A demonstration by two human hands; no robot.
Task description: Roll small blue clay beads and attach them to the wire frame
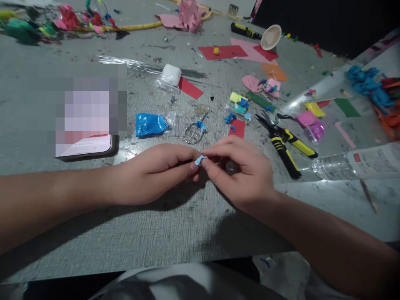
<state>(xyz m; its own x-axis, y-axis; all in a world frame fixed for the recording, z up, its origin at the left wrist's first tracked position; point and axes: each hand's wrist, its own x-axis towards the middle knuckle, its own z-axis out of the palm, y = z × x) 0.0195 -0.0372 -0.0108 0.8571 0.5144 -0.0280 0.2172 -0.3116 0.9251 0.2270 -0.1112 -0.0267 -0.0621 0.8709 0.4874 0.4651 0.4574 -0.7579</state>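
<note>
My left hand (159, 171) and my right hand (245, 173) meet above the near part of the table, fingertips almost touching. Between them is a small light-blue piece of modelling clay (199, 160), pinched by thumb and finger on both sides. The undersides of the fingers are hidden. Just beyond the fingertips lies a round wire frame (193, 135) with blue clay (200, 125) on it. A packet of blue clay (151, 125) rests past my left hand. Past my right hand are a red paper piece (238, 128) and small dark-blue clay bits (230, 118).
Black-and-yellow pliers (283, 146) lie open at right, beside a clear plastic bottle (359, 162) on its side. A phone (90, 146), partly blurred out, is at left. Thin wires (131, 63), a white clay block (171, 75) and coloured paper (222, 52) lie farther back.
</note>
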